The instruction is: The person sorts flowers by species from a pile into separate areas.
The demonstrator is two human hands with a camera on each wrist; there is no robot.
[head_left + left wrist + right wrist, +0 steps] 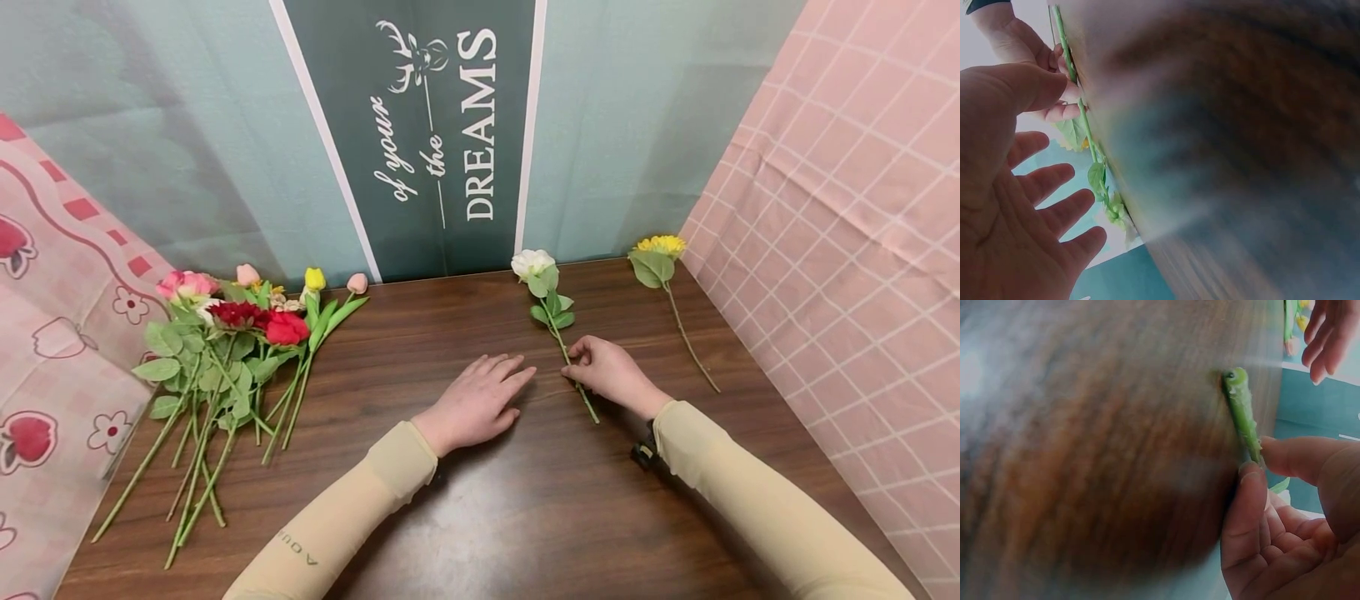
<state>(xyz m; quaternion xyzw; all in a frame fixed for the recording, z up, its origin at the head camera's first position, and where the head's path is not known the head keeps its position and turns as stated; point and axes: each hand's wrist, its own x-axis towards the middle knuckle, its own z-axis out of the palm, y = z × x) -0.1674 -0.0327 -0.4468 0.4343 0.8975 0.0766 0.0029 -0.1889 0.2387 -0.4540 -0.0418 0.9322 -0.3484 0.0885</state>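
Note:
A white flower [534, 264] on a long green stem lies on the brown table, its bloom toward the back wall and its cut end toward the person. My right hand [611, 375] pinches the lower stem between thumb and forefinger. In the right wrist view the cut stem end [1241, 409] juts out past those fingertips. Left of the stem, my left hand [476, 398] hovers or rests low over the table, palm down with fingers spread, holding nothing. The left wrist view shows its fingers apart from the stem [1088, 128].
A loose pile of flowers [232, 358], with red, pink and yellow blooms, lies at the left. One yellow sunflower [660, 247] lies at the right, by the pink checked cloth [840, 217]. A teal printed cloth [600, 125] hangs along the table's back edge.

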